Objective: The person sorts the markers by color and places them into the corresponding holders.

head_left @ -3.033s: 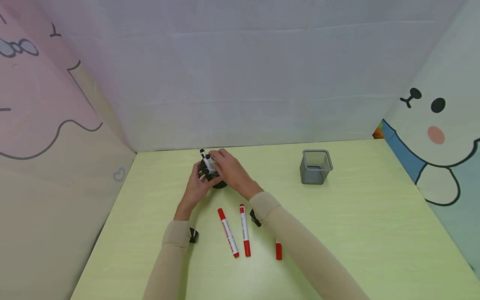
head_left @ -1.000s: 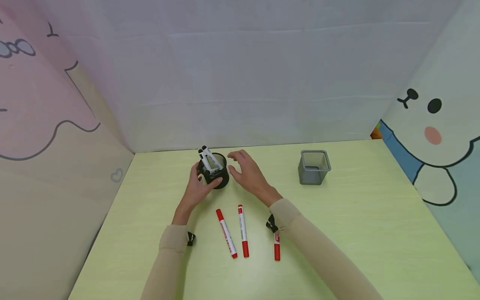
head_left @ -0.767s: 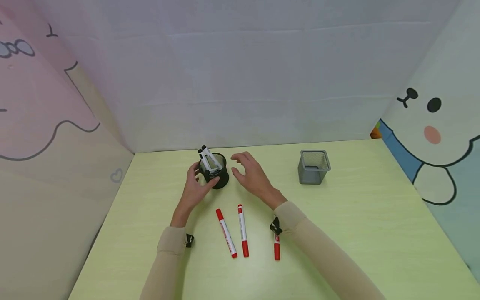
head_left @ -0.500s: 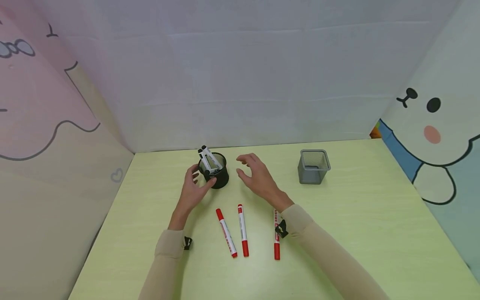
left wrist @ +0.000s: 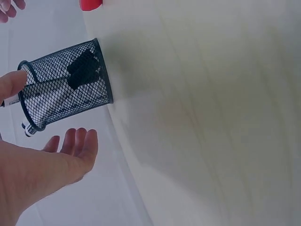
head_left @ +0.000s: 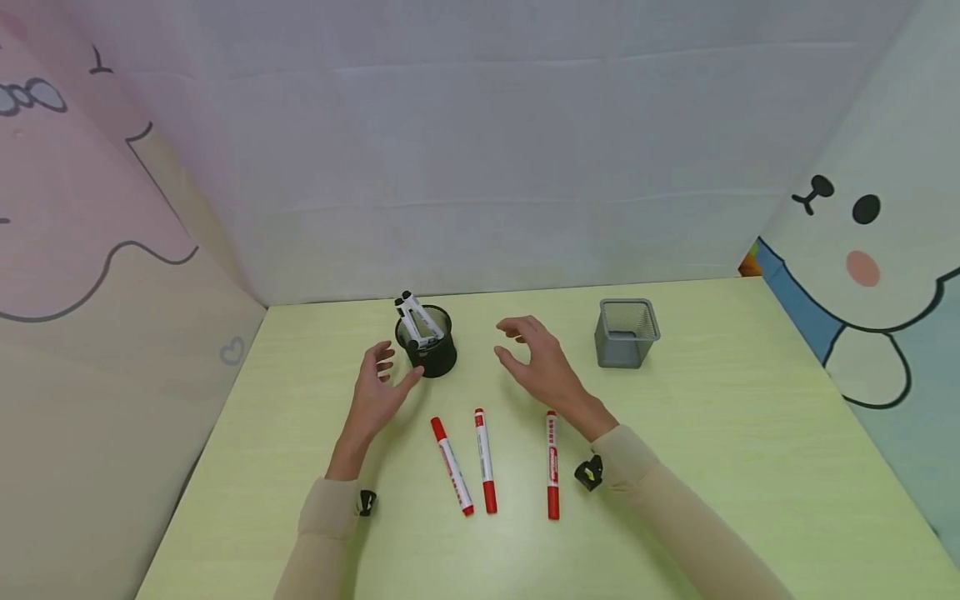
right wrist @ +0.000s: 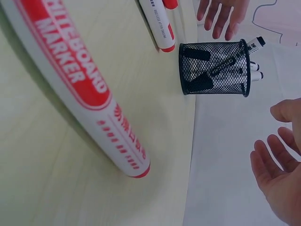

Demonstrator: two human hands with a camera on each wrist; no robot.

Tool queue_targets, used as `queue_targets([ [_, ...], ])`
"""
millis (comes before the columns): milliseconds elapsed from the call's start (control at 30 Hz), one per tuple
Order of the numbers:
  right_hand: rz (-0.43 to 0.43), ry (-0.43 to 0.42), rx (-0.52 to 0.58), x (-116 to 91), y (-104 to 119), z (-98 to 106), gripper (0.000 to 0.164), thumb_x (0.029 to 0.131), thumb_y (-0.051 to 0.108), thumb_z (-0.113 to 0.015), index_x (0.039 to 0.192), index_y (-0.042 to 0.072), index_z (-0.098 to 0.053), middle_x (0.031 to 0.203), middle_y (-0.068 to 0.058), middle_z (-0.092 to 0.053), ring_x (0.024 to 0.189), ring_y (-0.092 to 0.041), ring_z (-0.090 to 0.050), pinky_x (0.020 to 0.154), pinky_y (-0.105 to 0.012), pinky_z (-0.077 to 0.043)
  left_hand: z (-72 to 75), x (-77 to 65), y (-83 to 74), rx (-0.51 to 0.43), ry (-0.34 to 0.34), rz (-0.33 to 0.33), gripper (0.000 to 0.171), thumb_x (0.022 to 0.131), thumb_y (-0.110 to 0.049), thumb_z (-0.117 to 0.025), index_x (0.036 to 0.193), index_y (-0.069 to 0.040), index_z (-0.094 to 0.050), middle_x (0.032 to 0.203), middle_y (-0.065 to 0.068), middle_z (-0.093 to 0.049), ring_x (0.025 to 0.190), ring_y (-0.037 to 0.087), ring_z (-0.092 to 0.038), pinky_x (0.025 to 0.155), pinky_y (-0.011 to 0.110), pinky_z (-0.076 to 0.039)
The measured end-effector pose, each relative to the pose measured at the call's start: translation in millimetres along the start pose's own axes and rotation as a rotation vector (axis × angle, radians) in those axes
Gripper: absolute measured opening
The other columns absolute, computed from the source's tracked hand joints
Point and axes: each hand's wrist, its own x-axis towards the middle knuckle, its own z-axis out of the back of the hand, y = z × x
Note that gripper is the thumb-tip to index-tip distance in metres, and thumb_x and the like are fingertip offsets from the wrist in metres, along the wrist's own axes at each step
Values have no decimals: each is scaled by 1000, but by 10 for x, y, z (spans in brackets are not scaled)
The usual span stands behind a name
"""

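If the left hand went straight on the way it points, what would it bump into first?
Probably the black mesh cup holding the white markers: it stands just ahead of the left hand, though depth is hard to judge.

Three red-capped markers [head_left: 486, 458] on the worktop [head_left: 750, 433]
Beyond, a black cup [head_left: 438, 360] holds white markers [head_left: 425, 317]; a grey basket [head_left: 619, 350] stands right.

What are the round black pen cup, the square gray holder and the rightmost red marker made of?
Black cup: probably coated metal, from its see-through wire mesh and thicker rim. Gray holder: likely metal too, its fine mesh looking matte. Red marker: seemingly plastic, with a smooth, printed barrel.
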Motion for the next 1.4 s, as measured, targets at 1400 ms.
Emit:
queue_targets([
  [1400,36,-152,-111,-801,-306,869,48,83,-2,-83,127,0,-63,118,-11,-65,103,-28,-64,92,-21,-50,-316,-614,-222,121,5,46,52,96,-16,-73,138,2,-50,125,20,-61,110,33,-60,92,44,-55],
])
